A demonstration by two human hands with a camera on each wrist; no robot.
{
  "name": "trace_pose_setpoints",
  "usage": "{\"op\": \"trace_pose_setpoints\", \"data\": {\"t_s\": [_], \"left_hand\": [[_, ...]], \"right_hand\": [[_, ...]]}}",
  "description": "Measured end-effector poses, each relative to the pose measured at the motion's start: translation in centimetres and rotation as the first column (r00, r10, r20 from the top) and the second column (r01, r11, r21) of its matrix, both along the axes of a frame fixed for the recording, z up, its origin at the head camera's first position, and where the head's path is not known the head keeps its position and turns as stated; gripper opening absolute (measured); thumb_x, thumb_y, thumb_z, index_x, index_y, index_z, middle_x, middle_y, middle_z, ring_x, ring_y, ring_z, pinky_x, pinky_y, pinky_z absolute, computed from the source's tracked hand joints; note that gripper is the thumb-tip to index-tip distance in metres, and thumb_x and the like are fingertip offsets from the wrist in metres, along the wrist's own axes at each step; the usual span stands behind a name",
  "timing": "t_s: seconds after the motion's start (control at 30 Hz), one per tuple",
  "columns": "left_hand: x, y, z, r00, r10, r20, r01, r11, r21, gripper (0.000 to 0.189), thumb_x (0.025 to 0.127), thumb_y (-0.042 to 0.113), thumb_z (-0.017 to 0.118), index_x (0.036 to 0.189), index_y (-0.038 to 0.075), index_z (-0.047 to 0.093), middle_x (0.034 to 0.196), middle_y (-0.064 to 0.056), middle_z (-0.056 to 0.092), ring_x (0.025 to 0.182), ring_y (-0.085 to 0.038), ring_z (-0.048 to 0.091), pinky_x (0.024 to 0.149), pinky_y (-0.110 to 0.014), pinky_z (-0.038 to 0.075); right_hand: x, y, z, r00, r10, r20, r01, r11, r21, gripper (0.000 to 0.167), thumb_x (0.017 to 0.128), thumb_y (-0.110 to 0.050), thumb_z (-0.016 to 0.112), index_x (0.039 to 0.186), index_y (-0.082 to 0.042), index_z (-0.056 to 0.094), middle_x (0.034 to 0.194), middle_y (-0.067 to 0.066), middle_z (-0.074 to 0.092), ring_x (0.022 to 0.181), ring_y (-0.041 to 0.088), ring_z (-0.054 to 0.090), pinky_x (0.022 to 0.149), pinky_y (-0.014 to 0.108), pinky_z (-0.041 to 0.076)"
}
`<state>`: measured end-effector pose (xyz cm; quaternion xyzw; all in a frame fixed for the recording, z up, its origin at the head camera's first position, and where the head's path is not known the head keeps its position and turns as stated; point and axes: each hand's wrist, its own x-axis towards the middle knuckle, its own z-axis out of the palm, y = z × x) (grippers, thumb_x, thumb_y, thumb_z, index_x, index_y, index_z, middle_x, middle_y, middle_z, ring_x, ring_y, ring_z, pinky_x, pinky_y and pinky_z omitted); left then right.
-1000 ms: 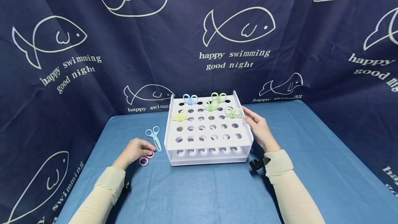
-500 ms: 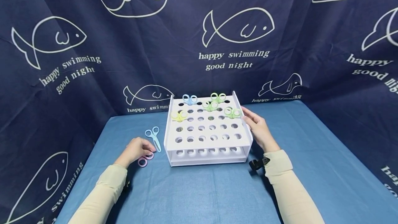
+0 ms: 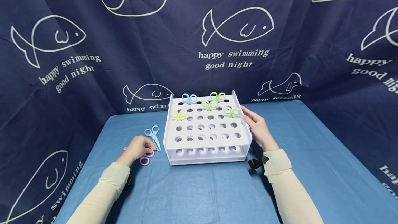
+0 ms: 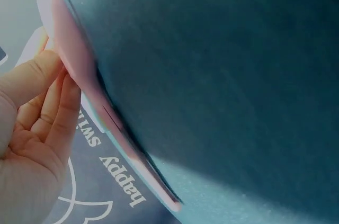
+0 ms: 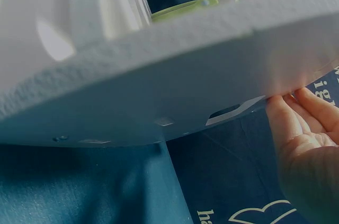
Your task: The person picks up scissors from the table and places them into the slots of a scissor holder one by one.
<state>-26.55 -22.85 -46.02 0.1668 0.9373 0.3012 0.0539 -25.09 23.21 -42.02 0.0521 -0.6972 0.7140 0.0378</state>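
My left hand (image 3: pixel 136 148) pinches pink scissors (image 4: pixel 79 54) by the handle end; in the left wrist view their blades point away, low over the blue cloth. In the head view the finger loops show below my fingers and a pink tip shows past the back of the hand. Light-blue scissors (image 3: pixel 153 137) lie on the table just beyond that hand. A white rack (image 3: pixel 206 144) with rows of round holes stands in the middle. My right hand (image 3: pixel 259 129) rests its fingertips against the rack's right side panel (image 5: pixel 159 91), fingers fairly straight.
Upright in the rack's holes stand blue scissors (image 3: pixel 189 98), yellow scissors (image 3: pixel 178 114) and several green scissors (image 3: pixel 231 111), handles up. A dark-blue curtain (image 3: pixel 174 61) with fish drawings hangs behind the table (image 3: pixel 199 196).
The left hand has shifted slightly to the right and turned with the pink scissors, so their tip now shows at the back of the hand. The right hand and rack stay put.
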Motion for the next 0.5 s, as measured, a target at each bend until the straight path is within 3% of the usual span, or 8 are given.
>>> {"op": "trace_pose_setpoints", "data": {"t_s": [0.17,0.4,0.5], "left_hand": [[0.1,-0.1,0.1,1.0,0.013,0.015,-0.014,1.0,0.022,0.011,0.075,-0.007,0.075,0.077,0.004,0.075,0.071,-0.002,0.071,0.062,-0.009,0.061,0.052,-0.019,0.053],[0.0,-1.2,0.8,0.997,0.022,-0.075,-0.019,0.999,0.042,0.011,0.076,-0.004,0.074,0.079,0.006,0.076,0.074,-0.005,0.073,0.067,-0.007,0.064,0.06,-0.019,0.052],[-0.1,-1.8,1.3,0.993,0.059,-0.102,-0.052,0.996,0.07,0.01,0.076,-0.003,0.074,0.081,0.006,0.077,0.076,-0.008,0.073,0.069,-0.005,0.064,0.061,-0.017,0.051]], "right_hand": [[0.0,0.0,0.1,1.0,-0.005,0.002,0.005,1.0,0.017,0.054,0.099,-0.02,0.053,0.148,-0.003,0.037,0.151,0.021,0.037,0.102,-0.003,0.059,0.083,0.014,0.054],[0.1,0.0,0.2,1.0,0.003,-0.015,-0.003,1.0,0.006,0.053,0.1,-0.018,0.051,0.148,-0.002,0.036,0.152,0.022,0.035,0.103,-0.003,0.059,0.083,0.014,0.054],[0.1,0.0,0.2,1.0,-0.001,-0.005,0.001,1.0,0.005,0.053,0.1,-0.018,0.052,0.148,-0.003,0.037,0.153,0.019,0.036,0.104,-0.003,0.058,0.084,0.013,0.054]]}}
